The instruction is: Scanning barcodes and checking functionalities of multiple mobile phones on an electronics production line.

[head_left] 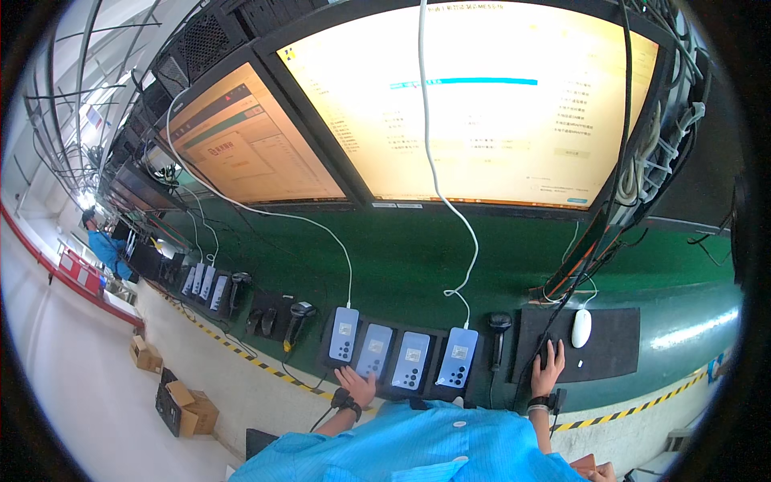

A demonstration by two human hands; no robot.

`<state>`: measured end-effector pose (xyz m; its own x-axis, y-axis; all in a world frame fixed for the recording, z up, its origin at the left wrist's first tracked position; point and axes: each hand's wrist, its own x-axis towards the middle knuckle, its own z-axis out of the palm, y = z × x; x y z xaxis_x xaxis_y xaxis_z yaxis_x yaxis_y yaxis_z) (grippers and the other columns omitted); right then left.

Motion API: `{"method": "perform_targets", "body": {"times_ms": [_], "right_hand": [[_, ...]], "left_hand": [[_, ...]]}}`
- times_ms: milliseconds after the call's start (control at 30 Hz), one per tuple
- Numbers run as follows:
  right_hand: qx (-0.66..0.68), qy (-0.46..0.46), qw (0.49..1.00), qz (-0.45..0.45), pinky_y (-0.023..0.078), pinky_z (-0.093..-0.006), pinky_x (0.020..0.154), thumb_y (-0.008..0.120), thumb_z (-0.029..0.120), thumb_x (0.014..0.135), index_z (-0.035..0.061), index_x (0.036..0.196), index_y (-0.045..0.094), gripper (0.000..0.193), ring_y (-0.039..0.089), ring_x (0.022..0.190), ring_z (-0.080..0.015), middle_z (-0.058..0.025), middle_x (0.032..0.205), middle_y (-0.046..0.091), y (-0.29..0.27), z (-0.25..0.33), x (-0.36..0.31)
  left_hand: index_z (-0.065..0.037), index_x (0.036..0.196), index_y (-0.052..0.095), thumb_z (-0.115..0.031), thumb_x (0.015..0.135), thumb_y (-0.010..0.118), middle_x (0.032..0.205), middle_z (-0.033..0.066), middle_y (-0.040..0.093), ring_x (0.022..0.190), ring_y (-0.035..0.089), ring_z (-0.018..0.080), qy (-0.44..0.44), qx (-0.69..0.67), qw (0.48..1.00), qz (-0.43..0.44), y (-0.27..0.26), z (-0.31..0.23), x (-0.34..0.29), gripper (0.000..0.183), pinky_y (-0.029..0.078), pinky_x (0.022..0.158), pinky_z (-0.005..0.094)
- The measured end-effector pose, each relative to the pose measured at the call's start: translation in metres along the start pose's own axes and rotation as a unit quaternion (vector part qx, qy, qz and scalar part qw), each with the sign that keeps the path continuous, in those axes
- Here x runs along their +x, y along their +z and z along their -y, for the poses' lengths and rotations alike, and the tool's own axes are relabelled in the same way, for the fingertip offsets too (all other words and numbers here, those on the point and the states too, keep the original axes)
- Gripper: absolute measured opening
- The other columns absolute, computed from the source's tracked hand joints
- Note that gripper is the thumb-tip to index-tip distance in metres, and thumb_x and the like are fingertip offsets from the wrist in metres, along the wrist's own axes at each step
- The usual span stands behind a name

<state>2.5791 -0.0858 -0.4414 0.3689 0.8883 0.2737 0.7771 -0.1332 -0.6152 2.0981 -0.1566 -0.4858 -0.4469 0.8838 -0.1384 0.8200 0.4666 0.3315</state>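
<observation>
The second phone from the left (374,351) sits in the tabletop (385,257) row; my left hand (357,387) spreads open at its lower end, likely tending it. I judge a light touch is called for next. My right hand (548,371) overlaps the black mat (610,345); from here I can't tell its grip.

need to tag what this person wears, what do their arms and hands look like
Both the left hand and right hand are ungloved. A dark band circles the left wrist, another dark band the right, with black cord near each. The clothing is bright blue, finely lined.
</observation>
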Motion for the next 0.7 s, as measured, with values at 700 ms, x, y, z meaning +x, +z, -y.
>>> {"method": "perform_targets", "body": {"times_ms": [700], "right_hand": [[0.033, -0.013, 0.999, 0.033, 0.03, -0.0451, 0.11, 0.064, 0.003, 0.077, 0.009, 0.129, 0.056, 0.052, 0.037, 0.131, -0.0368, -0.016, 0.144, 0.04, -0.011, -0.006, 0.001]], "left_hand": [[0.023, 0.135, 0.019, -0.05, 0.089, 0.05, 0.143, 0.0427, 0.016, 0.138, 0.001, 0.0535, -0.004, 0.011, 1.0, -0.014, 0.001, -0.002, 0.004, 0.092, 0.006, 0.114, 0.0566]]}}
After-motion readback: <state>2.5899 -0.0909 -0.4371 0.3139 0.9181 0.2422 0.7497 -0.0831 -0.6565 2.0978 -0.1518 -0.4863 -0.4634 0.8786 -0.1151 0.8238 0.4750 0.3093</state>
